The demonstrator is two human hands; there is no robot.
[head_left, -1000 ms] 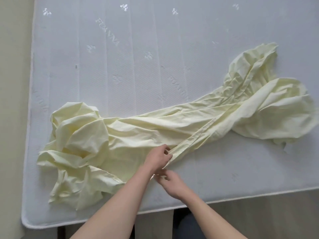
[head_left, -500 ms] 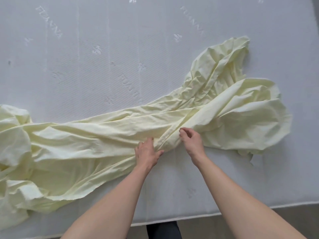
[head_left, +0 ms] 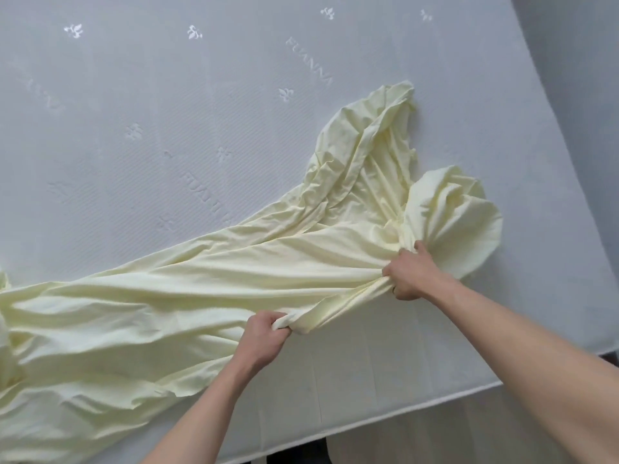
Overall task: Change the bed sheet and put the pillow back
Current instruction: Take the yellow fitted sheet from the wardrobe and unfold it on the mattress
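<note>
A pale yellow bed sheet [head_left: 207, 283] lies crumpled in a long band across the bare white mattress [head_left: 167, 112], from the left edge of the view to a bunched heap at the right. My left hand [head_left: 263, 339] grips a rolled fold of the sheet's near edge in a fist. Farther right, my right hand [head_left: 410, 274] grips the same edge where the cloth gathers below the heap. Between the two hands the edge is pulled taut. No pillow is in view.
The mattress's near edge [head_left: 368, 426] runs along the bottom with wooden floor [head_left: 452, 433] below it. Its right edge [head_left: 542, 135] slopes down the right side, with grey floor or wall [head_left: 586, 61] beyond. Bare mattress lies above the sheet.
Both hands have closed round the sheet's near edge. My right hand has slid right along it toward the heap, and the view has shifted right along the bed.
</note>
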